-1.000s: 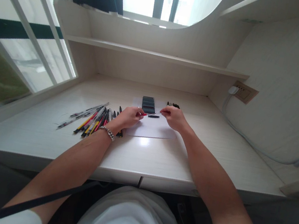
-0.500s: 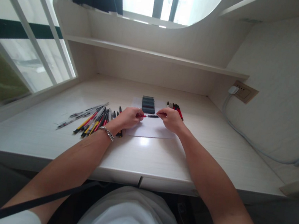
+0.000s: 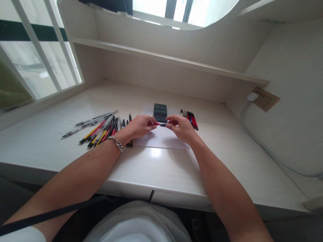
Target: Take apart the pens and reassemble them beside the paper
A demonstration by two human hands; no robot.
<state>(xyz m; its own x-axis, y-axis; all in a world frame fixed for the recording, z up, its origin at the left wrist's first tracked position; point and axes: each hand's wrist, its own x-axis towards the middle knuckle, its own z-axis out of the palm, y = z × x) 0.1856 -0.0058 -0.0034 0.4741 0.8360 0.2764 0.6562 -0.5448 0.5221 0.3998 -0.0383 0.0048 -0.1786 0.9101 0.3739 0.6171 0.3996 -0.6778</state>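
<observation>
My left hand [image 3: 141,126] is closed in a pinch around a red pen barrel [image 3: 156,124], whose end points right. My right hand [image 3: 181,128] pinches a thin pen part [image 3: 167,123] that lines up with the barrel; whether the two touch I cannot tell. Both hands are just above a white sheet of paper [image 3: 164,140]. Under the fingertips a small dark piece shows, mostly hidden. Behind the hands sits a dark, flat, ribbed case [image 3: 159,112].
Left of my left hand lies a pile of red, yellow, black and clear pens [image 3: 100,131], with thin refills [image 3: 86,124] beside it. Several red and black pens [image 3: 192,120] lie beyond my right hand. A plug [image 3: 252,96] and cable are on the right wall.
My right hand has moved slightly left, bringing its fingertips closer to the red barrel. My left hand stays almost in place.
</observation>
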